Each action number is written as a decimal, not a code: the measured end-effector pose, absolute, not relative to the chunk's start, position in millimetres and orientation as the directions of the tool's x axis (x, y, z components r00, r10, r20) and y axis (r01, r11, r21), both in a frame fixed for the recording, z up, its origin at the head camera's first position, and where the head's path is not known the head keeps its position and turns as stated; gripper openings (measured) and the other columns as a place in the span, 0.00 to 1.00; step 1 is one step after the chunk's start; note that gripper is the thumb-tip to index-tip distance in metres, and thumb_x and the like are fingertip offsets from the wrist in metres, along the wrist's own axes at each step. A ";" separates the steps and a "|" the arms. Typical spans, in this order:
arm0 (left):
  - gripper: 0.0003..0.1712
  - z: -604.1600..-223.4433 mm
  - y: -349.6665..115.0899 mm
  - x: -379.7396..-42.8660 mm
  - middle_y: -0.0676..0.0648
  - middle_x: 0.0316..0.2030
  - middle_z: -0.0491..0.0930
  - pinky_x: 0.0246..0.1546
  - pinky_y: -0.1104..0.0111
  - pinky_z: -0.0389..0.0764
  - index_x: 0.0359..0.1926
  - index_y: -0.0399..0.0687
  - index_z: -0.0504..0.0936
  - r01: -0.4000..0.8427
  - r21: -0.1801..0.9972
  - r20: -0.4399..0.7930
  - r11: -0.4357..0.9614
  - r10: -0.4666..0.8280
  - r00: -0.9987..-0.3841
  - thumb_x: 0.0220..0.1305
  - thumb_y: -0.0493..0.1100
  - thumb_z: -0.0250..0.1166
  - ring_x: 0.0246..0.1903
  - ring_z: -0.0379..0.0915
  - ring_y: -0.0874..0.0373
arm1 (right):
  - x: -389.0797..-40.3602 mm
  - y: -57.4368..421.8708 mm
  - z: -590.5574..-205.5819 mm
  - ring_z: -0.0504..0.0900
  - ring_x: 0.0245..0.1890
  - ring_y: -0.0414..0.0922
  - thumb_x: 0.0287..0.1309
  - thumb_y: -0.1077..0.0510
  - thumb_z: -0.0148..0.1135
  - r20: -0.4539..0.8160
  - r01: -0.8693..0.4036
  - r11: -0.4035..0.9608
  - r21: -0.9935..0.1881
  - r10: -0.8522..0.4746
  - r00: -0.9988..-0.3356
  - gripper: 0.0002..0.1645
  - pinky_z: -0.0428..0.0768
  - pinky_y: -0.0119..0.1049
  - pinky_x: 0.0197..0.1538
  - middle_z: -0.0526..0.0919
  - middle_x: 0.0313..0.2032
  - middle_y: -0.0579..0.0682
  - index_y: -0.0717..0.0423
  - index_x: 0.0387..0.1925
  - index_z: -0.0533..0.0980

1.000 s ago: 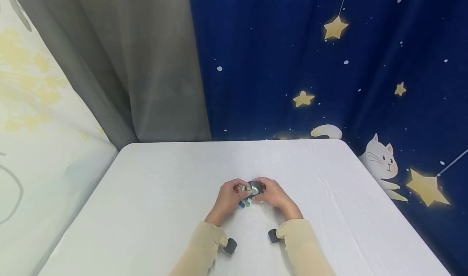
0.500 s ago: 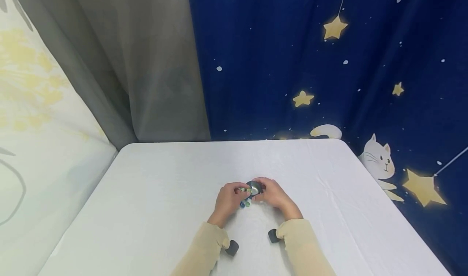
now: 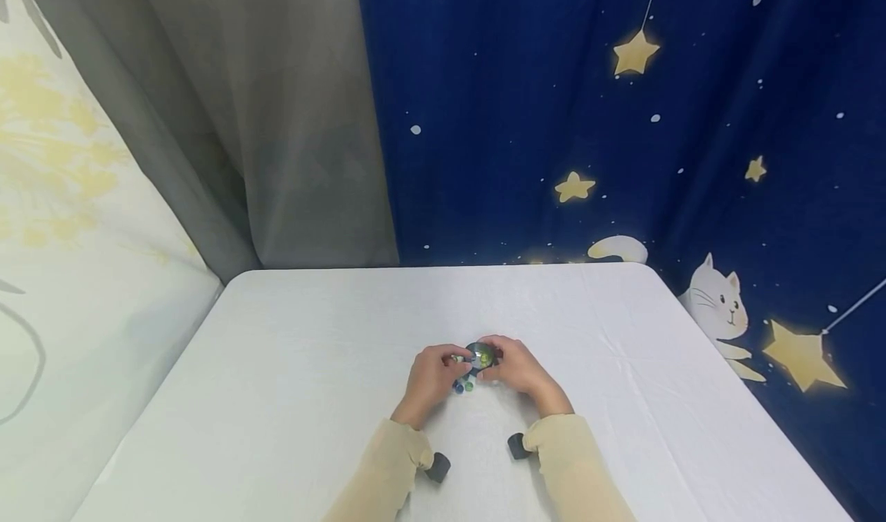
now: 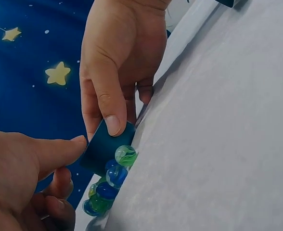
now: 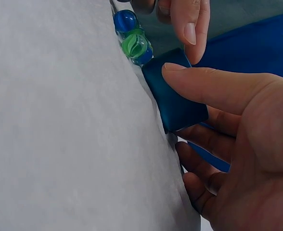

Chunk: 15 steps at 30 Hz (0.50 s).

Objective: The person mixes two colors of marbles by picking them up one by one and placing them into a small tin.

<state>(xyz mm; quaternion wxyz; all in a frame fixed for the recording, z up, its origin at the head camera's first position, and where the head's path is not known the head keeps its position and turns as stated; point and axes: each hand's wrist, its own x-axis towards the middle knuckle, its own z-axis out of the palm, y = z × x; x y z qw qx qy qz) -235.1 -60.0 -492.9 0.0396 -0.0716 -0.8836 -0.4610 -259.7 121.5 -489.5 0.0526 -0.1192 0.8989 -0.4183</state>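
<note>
My right hand [image 3: 517, 365] grips a small dark teal metal cup [image 4: 103, 149], which has a silvery inside. The thumb lies along its outer wall [image 5: 173, 103] in the right wrist view. Inside the cup, in the head view, shows a yellow-green marble [image 3: 484, 358]. My left hand [image 3: 431, 377] is at the cup's left rim, thumb and index finger reaching to the opening; I see nothing pinched between them. Several blue and green glass marbles [image 4: 116, 176] lie bunched on the cloth beside the cup, partly below the left hand.
A white cloth covers the table [image 3: 311, 337]. Black wrist devices [image 3: 438, 468] sit at both cuffs. Behind the table hang a grey curtain [image 3: 304, 122] and a dark blue curtain with stars [image 3: 498, 122]. A pale patterned curtain [image 3: 83, 291] hangs on the left.
The green marble between the left thumb and index finger has left them, and yellow-green now shows inside the cup. The left hand has shifted slightly; the right hand stays in place.
</note>
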 end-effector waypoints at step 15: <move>0.11 -488.2 -71.6 -240.4 0.56 0.26 0.75 0.33 0.63 0.71 0.40 0.53 0.87 0.111 0.802 0.089 0.587 0.067 -0.994 0.54 0.40 0.73 0.28 0.70 0.59 | -258.7 120.2 -488.2 0.78 0.54 0.55 0.40 0.63 0.77 0.020 -0.183 0.622 -0.761 -0.259 -0.966 0.34 0.70 0.55 0.58 0.81 0.52 0.54 0.54 0.54 0.78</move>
